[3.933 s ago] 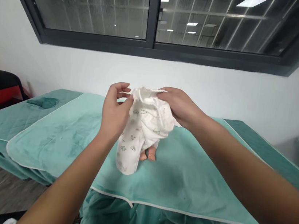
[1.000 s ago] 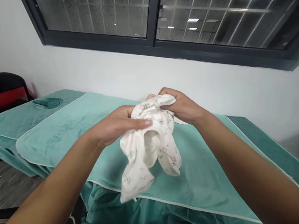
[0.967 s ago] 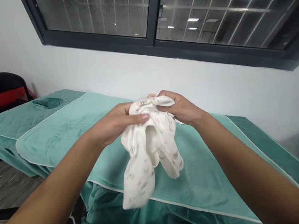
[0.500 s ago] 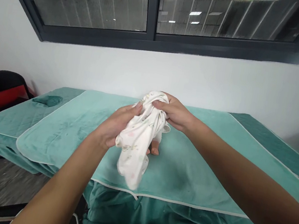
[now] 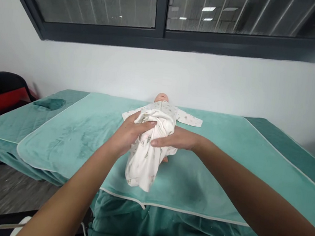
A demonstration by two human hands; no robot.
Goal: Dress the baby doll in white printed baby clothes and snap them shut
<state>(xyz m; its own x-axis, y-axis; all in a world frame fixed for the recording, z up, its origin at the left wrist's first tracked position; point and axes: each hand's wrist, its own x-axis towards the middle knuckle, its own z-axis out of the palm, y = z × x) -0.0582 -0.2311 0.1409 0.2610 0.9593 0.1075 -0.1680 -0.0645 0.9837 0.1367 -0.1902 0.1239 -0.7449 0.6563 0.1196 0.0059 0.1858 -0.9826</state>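
Bunched white baby pants with a small faint print hang between my hands. My left hand grips their left side, thumb on top near the upper folds. My right hand holds the right side, its thumb pressed over the cloth and its fingers hidden behind it. Beyond the pants a baby doll lies on its back, dressed in a white printed top with both sleeves spread out. The pants cover most of its lower body; a bit of a foot shows beneath them.
A green plush cover with white piping lies over the bed, which has a face hole at the left. Behind it are a white wall and a dark-framed window. A black and red chair stands at the left.
The pants have been turned and gathered in my hands, their loose legs now bunched into one hanging bundle. Both hands have come lower, and the doll's head and top now show.
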